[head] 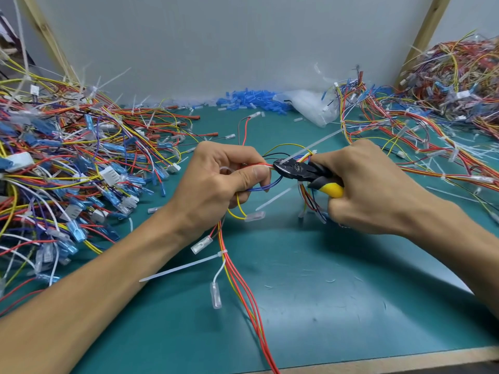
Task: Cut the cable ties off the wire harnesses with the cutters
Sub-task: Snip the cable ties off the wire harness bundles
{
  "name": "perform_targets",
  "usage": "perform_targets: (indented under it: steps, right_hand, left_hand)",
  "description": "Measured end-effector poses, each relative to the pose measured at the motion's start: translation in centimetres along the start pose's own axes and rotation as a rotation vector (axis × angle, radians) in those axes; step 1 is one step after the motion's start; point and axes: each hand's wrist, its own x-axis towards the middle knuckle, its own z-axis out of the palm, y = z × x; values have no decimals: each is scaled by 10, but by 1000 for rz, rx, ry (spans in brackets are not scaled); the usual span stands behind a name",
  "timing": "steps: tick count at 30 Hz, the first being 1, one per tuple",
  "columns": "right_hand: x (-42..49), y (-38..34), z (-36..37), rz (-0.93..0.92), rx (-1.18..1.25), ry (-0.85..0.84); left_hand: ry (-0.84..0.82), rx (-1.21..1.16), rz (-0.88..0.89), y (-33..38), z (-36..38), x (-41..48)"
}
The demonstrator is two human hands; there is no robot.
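Across the green mat (297, 306) it's basically wire spaghetti. Biggest thing is the left heap of harnesses (67, 163), full of blue spade-terminal sleeves and white connector blocks. A second heap (445, 109) sprawls over the far right.

Between the two heaps, both hands are up over the middle of the mat. The left hand (216, 179) has its fingers curled around a loop of red, blue and yellow wires, with the thumb pressed down on top. Those wires belong to the wire harness (243, 287) that trails toward the near edge. The right hand (372, 190) is wrapped tight around the yellow-and-black handles of the cutters (299, 171).

The cutter nose points left and sits right at the head of a white cable tie (318, 143), just beside the left thumb tip. The tie's tail sticks up and off to the right. Can't tell if the blades are fully closed on it. Another cable tie (183, 267) is on the harness lower down, well apart from both hands.

At the back edge lies a clear plastic bag (310, 106), contents too blurry to call. Right beside it is a loose pile of blue sleeves (251, 99).
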Motion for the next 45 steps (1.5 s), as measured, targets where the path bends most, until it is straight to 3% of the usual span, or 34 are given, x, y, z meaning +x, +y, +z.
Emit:
perform_targets:
  steps: [16,22,29,35,38,42,44,45]
  right_hand:
    - [0,-4,1,17,176,59]
    - [2,4,0,192,357,179]
    - [8,4,-8,534,1008,224]
    - [7,14,-14,718,1499,142]
    - [7,17,-16,719,1660,123]
    - [6,16,-16,591,1746,83]
    - [7,14,-16,511,1612,131]
    - [6,13,-17,458,1424,194]
  left_hand:
    - [13,-81,-34,-3,-3,4]
    - [32,-181,-70,-7,-9,10]
    - [63,-366,-175,-17,-11,15]
    - [75,-447,-200,-20,-11,17]
    - [85,-446,-200,-19,-11,16]
    - [88,-450,-205,-18,-11,16]
    - [90,-444,-225,-18,-11,16]
    - [93,-438,-240,-19,-11,16]
